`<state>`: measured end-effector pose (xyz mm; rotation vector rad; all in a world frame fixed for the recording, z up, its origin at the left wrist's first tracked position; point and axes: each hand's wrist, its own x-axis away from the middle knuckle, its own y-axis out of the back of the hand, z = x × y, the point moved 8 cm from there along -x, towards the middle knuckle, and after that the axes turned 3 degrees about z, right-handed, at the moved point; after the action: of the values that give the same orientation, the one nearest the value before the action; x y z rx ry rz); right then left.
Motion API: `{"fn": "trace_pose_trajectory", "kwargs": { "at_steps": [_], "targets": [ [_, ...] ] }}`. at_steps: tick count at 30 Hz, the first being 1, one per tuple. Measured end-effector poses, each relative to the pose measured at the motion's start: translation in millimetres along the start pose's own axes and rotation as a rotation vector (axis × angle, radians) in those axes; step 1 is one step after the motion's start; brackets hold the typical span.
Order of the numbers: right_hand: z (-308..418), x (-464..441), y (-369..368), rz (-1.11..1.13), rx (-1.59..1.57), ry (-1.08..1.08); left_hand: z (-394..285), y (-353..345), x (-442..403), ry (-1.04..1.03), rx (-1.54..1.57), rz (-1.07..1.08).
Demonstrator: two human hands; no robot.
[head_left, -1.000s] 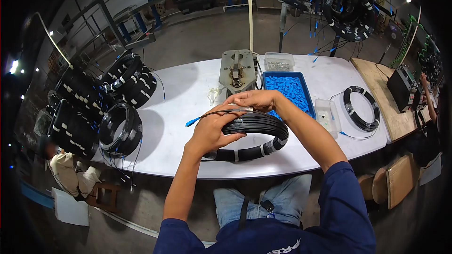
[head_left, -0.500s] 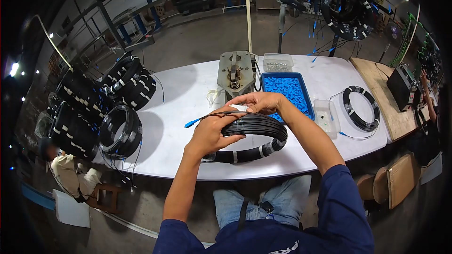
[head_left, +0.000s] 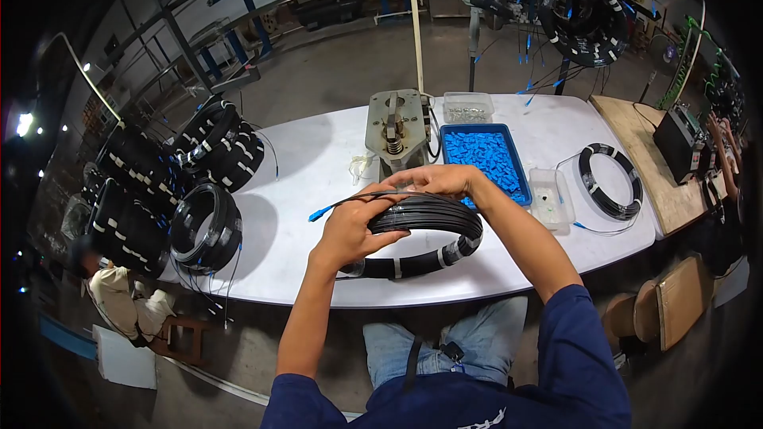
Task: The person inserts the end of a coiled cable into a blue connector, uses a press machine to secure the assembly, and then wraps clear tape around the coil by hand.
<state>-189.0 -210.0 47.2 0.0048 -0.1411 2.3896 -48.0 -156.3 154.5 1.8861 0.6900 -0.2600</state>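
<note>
A coil of black cable (head_left: 429,214) is tilted up off the white table, its lower front part near the tabletop and bound with white and clear tape bands. My left hand (head_left: 356,226) grips its left side, thumb inside the ring and fingers over the top. From that hand a cable end with a blue connector (head_left: 319,214) sticks out to the left. My right hand (head_left: 439,180) is bent over the coil's far upper edge, fingers closed against it beside the left fingertips. What lies under those right fingertips is mostly hidden.
Behind the coil stands a metal press-like fixture (head_left: 394,131). To its right are a blue tray (head_left: 520,179) of small blue parts, clear plastic boxes (head_left: 469,103) and another cable coil (head_left: 588,171). Stacked coils (head_left: 205,226) occupy the left side. A person (head_left: 119,294) sits at lower left.
My right hand has flattened and its fingers have curled down over the coil's far edge. A white piece seen at its fingertips before is now covered. The coil has barely moved.
</note>
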Motion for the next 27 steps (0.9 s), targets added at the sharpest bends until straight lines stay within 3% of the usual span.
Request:
{"fn": "trace_pose_trajectory", "kwargs": {
  "at_steps": [4, 7, 11, 16, 19, 21, 27],
  "targets": [
    [17.7, -0.5, -8.6, -0.023, 0.055, 0.143, -0.4, 1.6, -0.2, 0.070, 0.064, 0.009],
    [25.6, 4.1, -10.5, -0.031, 0.059, 0.031, -1.0, 5.0, 0.1, 0.077, 0.042, -0.013],
    [31.7, 2.5, -15.6, -0.150, -0.060, 0.036, 2.5, 4.8, 0.7, 0.079, 0.054, -0.012],
    [38.0, 4.5, -20.9, -0.051, 0.045, 0.010, 3.8, 3.4, 1.0, 0.043, 0.081, -0.011],
    [39.8, 2.7, -16.7, -0.174, 0.135, 0.080, 4.0, 4.2, 1.4, 0.038, 0.098, -0.035],
    [56.2, 5.7, -17.4, -0.274, 0.378, 0.295, 5.0, 6.6, 1.4, 0.069, 0.145, -0.047],
    [59.5, 22.0, -23.4, -0.370, 0.253, 0.022, 7.1, 3.5, -0.7, 0.096, 0.082, -0.065]
  ]
}}
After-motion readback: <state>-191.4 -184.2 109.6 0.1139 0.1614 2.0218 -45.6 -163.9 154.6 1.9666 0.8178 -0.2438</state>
